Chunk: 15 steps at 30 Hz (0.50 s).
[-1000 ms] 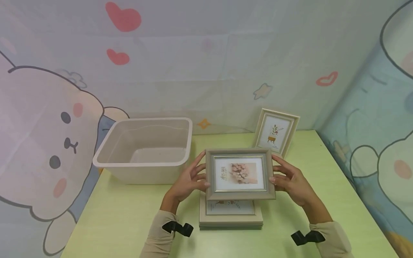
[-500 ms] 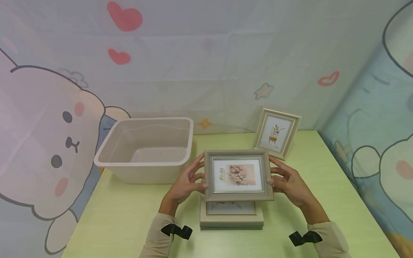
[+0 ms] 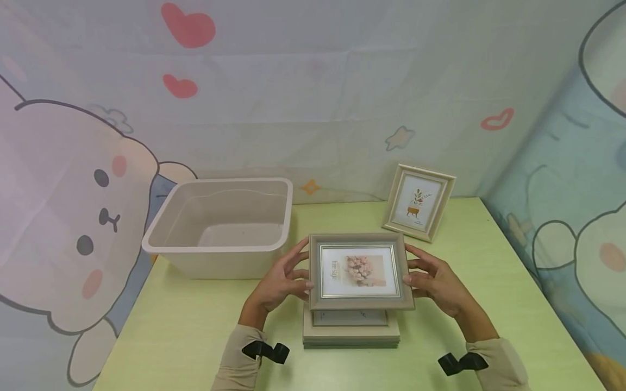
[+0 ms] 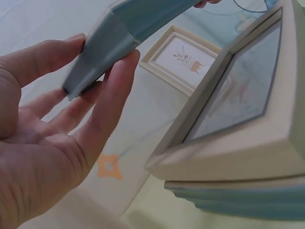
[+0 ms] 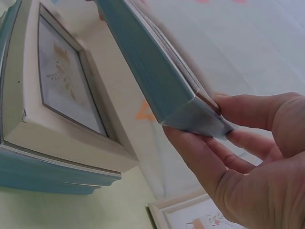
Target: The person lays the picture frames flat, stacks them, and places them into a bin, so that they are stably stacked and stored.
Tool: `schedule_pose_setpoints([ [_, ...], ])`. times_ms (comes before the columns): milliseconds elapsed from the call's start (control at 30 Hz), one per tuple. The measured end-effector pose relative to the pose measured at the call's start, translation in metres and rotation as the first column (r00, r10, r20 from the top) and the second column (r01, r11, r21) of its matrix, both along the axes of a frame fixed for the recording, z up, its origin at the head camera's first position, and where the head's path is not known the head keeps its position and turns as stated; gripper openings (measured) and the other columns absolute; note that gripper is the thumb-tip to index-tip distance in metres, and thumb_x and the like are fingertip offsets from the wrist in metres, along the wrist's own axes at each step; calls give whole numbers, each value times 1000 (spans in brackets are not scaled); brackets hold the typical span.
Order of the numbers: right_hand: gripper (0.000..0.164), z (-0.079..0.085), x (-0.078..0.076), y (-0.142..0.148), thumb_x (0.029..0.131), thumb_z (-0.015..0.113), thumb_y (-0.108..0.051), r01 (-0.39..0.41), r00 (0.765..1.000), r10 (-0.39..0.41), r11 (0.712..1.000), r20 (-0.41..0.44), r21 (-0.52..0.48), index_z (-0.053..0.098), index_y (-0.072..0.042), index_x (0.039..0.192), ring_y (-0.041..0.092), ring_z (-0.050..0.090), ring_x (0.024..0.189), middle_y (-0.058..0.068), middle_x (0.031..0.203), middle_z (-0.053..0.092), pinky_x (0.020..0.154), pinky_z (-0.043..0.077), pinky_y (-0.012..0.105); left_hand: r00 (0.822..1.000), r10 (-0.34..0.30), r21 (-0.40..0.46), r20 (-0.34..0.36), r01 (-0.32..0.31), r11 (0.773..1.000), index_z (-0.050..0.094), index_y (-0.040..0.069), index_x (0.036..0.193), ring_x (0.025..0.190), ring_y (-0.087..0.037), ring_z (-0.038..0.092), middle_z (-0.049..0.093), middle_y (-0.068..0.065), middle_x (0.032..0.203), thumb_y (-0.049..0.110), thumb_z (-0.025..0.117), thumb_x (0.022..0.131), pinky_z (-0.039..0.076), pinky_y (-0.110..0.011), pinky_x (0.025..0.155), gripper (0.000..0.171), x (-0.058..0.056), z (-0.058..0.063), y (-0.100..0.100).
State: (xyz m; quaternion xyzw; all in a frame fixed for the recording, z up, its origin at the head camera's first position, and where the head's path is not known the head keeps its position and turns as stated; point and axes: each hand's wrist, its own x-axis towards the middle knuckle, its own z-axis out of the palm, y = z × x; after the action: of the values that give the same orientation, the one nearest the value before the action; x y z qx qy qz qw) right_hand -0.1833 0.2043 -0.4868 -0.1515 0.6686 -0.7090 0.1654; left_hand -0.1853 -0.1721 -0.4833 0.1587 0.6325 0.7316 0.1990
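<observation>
A taupe picture frame (image 3: 362, 303) with a flower print is held level by both hands, one at each short side. My left hand (image 3: 277, 283) pinches its left end, thumb near the front and fingers spread along the edge. On the opposite end my right hand (image 3: 437, 282) grips in the same way. Below the held frame lies a stack of cream picture frames (image 3: 351, 333), the top one partly covered. Both wrist views show a gap between the held frame (image 4: 102, 52) and the stack (image 5: 71, 148).
A beige plastic bin (image 3: 220, 263) stands at the back left of the green table (image 3: 195, 326). At the back right a cream picture frame (image 3: 397, 220) with a plant print leans upright. A cartoon-printed cloth (image 3: 318, 108) hangs behind.
Both hands have lowered the taupe picture frame slightly toward the person and a little left, covering more of the stack. More of the leaning frame's lower edge shows now.
</observation>
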Motion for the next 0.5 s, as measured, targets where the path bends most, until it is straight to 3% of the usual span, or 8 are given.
schedule_pose_setpoints([
  [200, 78, -8, 2, -6, 93, 64, 0, 4, 1000, -5, 999, 22, 51, 20, -2, 158, 15, 71, 94, 3, 116, 62, 73, 62, 39, 998, 23, -44, 60, -20, 999, 17, 25, 161, 87, -13, 58, 15, -25, 163, -10, 70, 80, 61, -34, 62, 103, 3, -6, -5],
  [500, 81, -16, 13, -13, 92, 68, -6, -5, 993, -13, 988, 114, 157, 22, -3, 158, 23, 70, 89, 24, 118, 53, 73, 63, 45, 989, 38, -88, 143, -26, 996, 15, 21, 162, 77, -11, 60, 17, -26, 162, -11, 66, 82, 60, -34, 63, 100, 14, -26, -12],
])
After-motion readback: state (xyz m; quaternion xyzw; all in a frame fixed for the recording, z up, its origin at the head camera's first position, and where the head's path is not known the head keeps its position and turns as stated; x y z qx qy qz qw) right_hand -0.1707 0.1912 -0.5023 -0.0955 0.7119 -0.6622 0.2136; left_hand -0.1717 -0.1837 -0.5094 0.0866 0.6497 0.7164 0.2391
